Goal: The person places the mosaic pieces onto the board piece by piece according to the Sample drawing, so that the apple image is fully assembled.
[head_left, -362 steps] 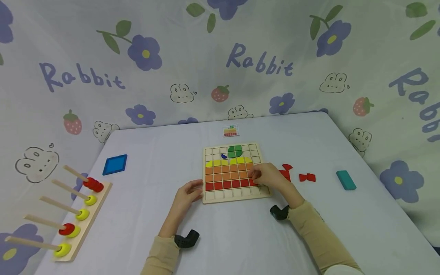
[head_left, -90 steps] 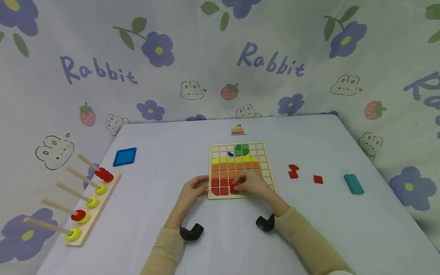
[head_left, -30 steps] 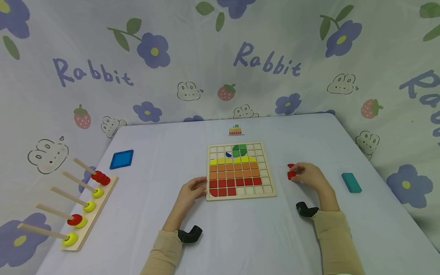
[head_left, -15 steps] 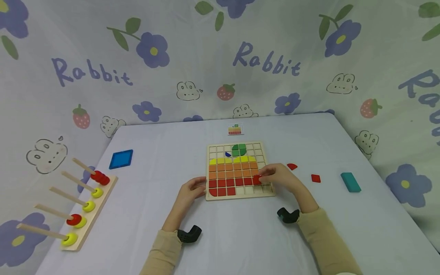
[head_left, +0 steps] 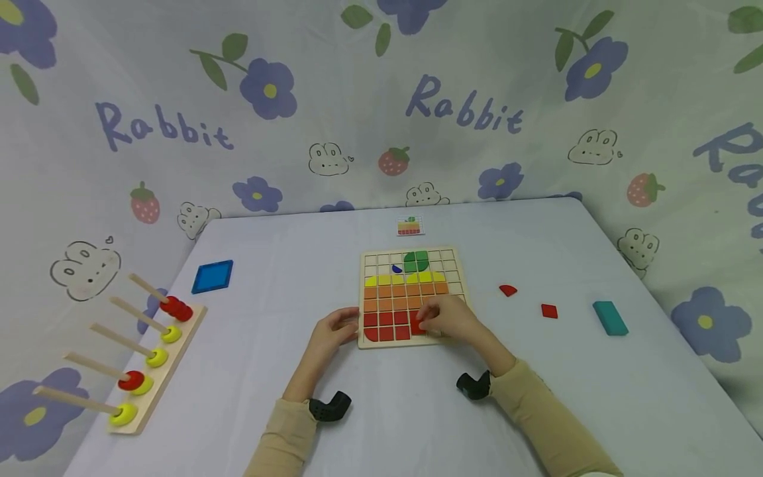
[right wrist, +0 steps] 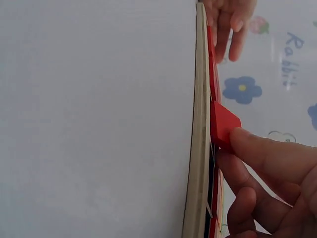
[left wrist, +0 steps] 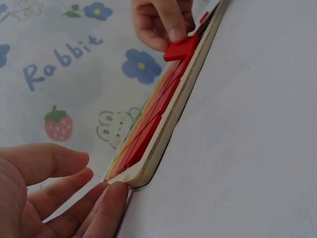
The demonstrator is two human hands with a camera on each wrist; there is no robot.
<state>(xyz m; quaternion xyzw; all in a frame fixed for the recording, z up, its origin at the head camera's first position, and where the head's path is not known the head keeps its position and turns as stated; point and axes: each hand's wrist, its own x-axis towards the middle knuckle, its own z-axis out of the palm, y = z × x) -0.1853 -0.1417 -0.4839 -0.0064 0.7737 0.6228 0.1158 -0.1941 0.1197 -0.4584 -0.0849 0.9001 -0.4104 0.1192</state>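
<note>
A wooden grid board (head_left: 473, 336) lies mid-table, with rows of red, orange and yellow pieces, a green leaf shape (head_left: 415, 261) and a small blue piece (head_left: 397, 268). My right hand (head_left: 450, 317) pinches a red square tile (right wrist: 225, 126) between thumb and fingers, tilted over the front row, just right of three red pieces lying there. My left hand (head_left: 329, 333) rests at the board's left edge, fingers relaxed, one fingertip against the front left corner in the left wrist view. On the cloth to the right lie a red quarter-round piece (head_left: 508, 290) and another red square (head_left: 549, 311).
A small picture card (head_left: 410, 226) lies behind the board. To the left are a blue tray (head_left: 212, 276) and a wooden peg stand (head_left: 173, 371) with red and yellow rings. A teal block (head_left: 610, 318) lies far right. A printed cloth hangs behind the table.
Since 12 seconds ago, a red front row has begun at the board's left. In the last second my right hand carried a red square leftward from the loose pieces; my left hand stayed.
</note>
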